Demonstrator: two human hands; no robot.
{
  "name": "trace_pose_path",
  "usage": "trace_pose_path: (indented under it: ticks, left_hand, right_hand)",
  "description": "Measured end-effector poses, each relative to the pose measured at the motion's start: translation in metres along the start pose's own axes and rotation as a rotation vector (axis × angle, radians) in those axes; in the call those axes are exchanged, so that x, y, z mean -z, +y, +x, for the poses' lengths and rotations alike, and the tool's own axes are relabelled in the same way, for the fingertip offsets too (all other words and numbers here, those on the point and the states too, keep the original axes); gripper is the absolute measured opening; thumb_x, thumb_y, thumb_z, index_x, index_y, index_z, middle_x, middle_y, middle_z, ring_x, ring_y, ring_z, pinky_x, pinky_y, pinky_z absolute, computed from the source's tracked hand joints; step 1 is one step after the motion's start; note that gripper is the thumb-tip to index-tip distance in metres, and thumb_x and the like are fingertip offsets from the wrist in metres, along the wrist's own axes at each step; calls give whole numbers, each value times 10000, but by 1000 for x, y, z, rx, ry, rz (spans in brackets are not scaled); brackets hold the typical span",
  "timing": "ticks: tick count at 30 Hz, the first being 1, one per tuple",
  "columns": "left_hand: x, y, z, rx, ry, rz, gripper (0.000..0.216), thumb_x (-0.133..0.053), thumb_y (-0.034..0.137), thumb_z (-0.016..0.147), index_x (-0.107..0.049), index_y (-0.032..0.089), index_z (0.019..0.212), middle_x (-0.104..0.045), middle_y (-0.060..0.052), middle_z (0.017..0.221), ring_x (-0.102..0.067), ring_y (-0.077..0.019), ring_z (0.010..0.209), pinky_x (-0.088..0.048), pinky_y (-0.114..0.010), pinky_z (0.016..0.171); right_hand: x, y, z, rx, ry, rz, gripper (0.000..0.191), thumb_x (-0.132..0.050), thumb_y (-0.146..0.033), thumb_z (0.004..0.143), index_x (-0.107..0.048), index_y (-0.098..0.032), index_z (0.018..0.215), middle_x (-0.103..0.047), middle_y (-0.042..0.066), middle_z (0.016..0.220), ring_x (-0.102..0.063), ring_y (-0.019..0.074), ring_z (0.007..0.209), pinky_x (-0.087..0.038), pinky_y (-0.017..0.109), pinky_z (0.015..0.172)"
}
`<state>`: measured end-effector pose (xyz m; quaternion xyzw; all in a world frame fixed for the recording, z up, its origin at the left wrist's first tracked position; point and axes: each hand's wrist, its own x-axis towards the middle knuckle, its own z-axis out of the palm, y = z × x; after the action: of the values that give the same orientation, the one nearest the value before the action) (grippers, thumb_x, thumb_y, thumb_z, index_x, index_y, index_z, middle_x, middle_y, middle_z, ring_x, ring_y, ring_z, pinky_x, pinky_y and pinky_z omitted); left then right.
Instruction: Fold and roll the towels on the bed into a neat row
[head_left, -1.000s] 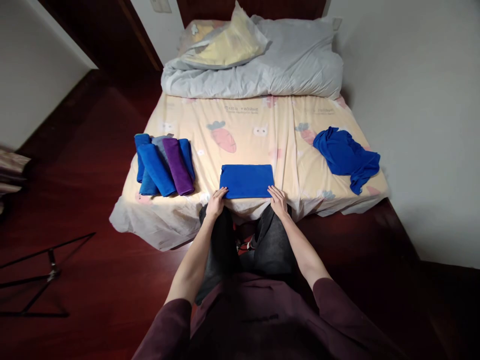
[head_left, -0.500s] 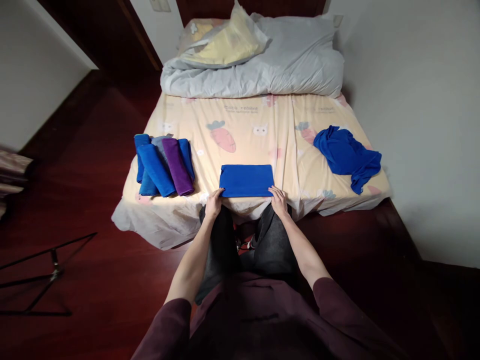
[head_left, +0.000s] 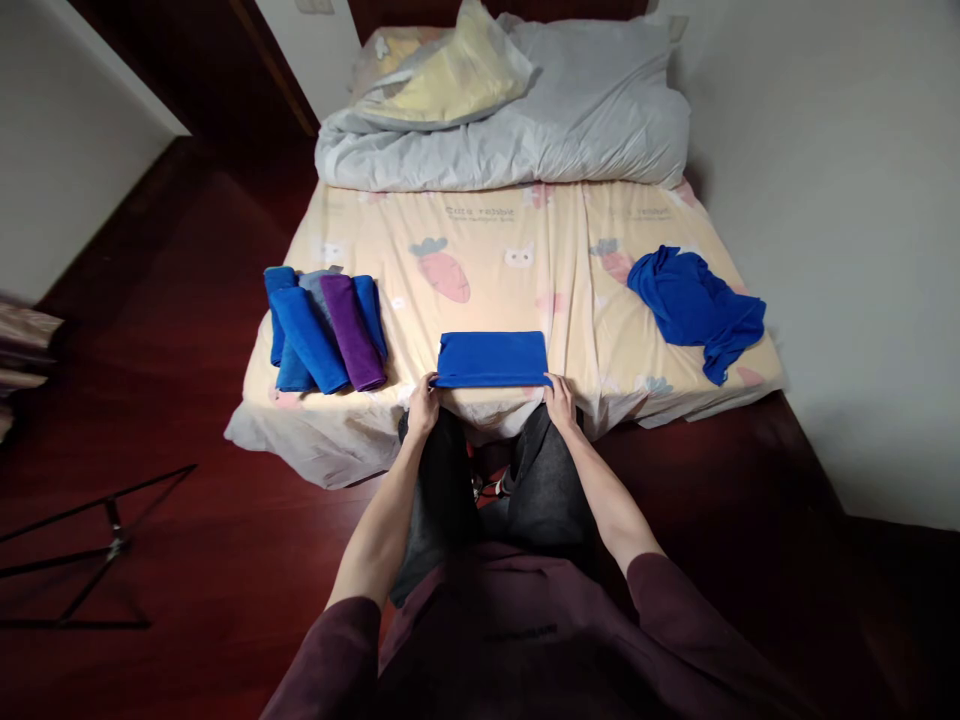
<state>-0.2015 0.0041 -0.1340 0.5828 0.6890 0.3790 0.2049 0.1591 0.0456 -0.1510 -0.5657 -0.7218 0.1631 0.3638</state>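
A folded blue towel (head_left: 491, 358) lies flat at the near edge of the bed (head_left: 525, 270). My left hand (head_left: 423, 405) pinches its near left corner. My right hand (head_left: 560, 402) pinches its near right corner. The near edge of the towel is lifted slightly off the sheet. To the left lie several rolled towels (head_left: 324, 325), blue and one purple, side by side. A crumpled blue cloth (head_left: 694, 305) lies at the right side of the bed.
A grey duvet (head_left: 517, 130) and a yellow pillow (head_left: 450, 85) are heaped at the head of the bed. A white wall (head_left: 847, 200) runs along the right. Dark red wood floor (head_left: 150, 420) lies left, with a black metal stand (head_left: 90, 550) on it.
Both hands have closed on the towel's near corners and raised its near edge a little. The view has tilted slightly.
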Motion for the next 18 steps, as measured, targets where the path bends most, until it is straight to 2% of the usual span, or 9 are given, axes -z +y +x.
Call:
trace_pose_path:
  ticks: [4, 10, 14, 18]
  left_hand:
    - [-2, 0, 1, 35, 40, -15, 390, -483, 226, 979, -589, 227, 1354, -740, -121, 1253, -731, -258, 1094, -566, -416, 997]
    - [-2, 1, 1, 27, 57, -5, 371, -473, 261, 1001, -592, 223, 1351, -747, -127, 1196, -716, -265, 1134, -558, -410, 1000]
    - [-2, 0, 1, 62, 65, -39, 355, -488, 333, 1001, -605, 214, 1315, -753, -117, 1120, -730, -255, 1006, -563, -402, 947]
    - [-2, -3, 4, 141, 51, -166, 350, -549, 392, 966, -610, 213, 1260, -762, -86, 1045, -722, -213, 886, -568, -342, 853]
  right_hand:
    - [-1, 0, -1, -25, 34, 31, 352, -445, -246, 1021, -658, -191, 1296, -718, 130, 1252, -669, 253, 1212, -532, 417, 1112]
    - [-5, 1, 1, -108, 82, 88, 355, -443, -383, 1056, -650, -195, 1273, -739, 134, 1237, -709, 252, 1162, -565, 412, 1063]
    - [-7, 3, 2, -179, 95, 101, 401, -437, -437, 1061, -653, -183, 1283, -743, 142, 1256, -723, 263, 1152, -580, 412, 1032]
    - [-7, 3, 3, -183, 85, 107, 435, -416, -438, 1065, -669, -173, 1300, -731, 156, 1298, -710, 281, 1194, -562, 445, 1070]
